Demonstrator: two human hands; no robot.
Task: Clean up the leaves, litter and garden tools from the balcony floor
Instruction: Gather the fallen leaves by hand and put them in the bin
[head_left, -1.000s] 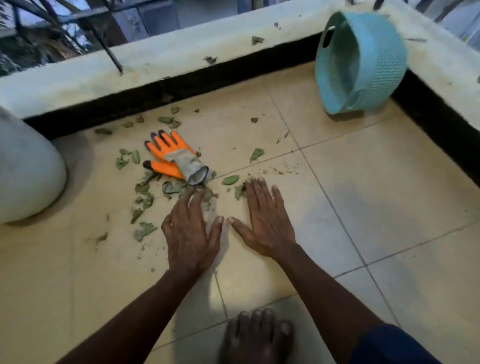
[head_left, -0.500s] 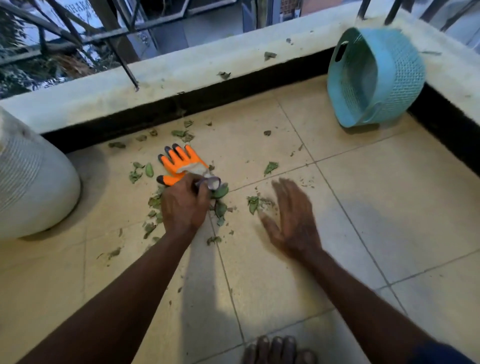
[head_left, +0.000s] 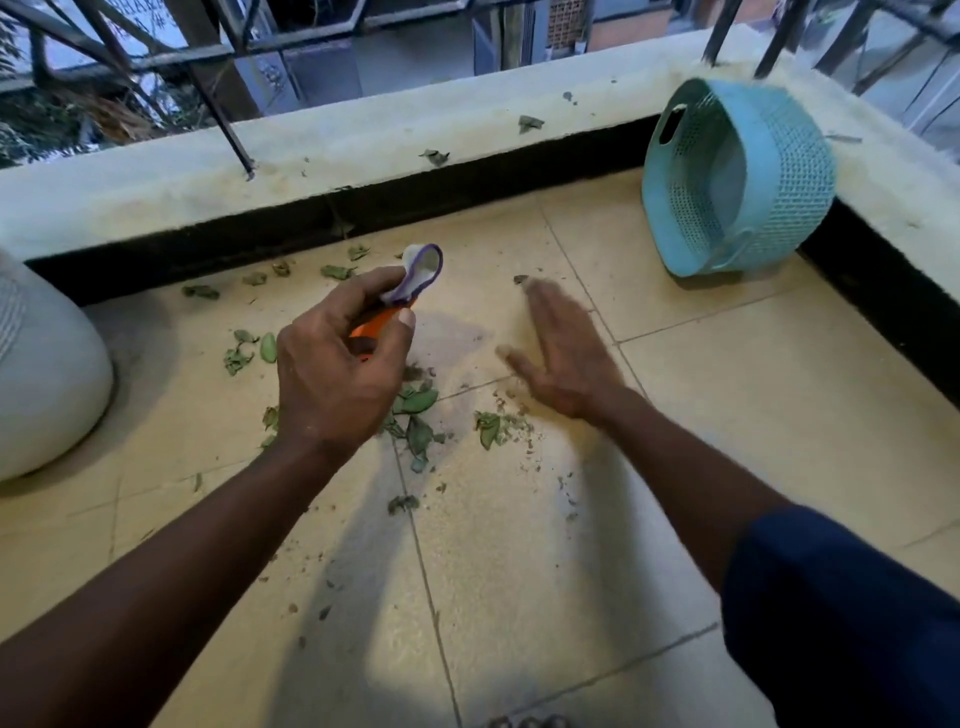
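Beige tiled floor (head_left: 519, 571), pale parapet (head_left: 363, 140), metal railing (head_left: 208, 52)

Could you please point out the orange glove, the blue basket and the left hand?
orange glove (head_left: 418, 273): head view, on its white cuff.
blue basket (head_left: 784, 171): head view, on its perforated outer wall.
left hand (head_left: 337, 374): head view, on the back of the hand.

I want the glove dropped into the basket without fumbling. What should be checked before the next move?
1. Grip: ok, left hand holds the orange glove off the floor.
2. Free hand: ok, right hand open, holding nothing.
3. Upright: not ok, the blue basket lies on its side.
4. Swept: not ok, leaves lie scattered on the floor.
5. Second glove in the grip: cannot tell, the hand hides most of it.
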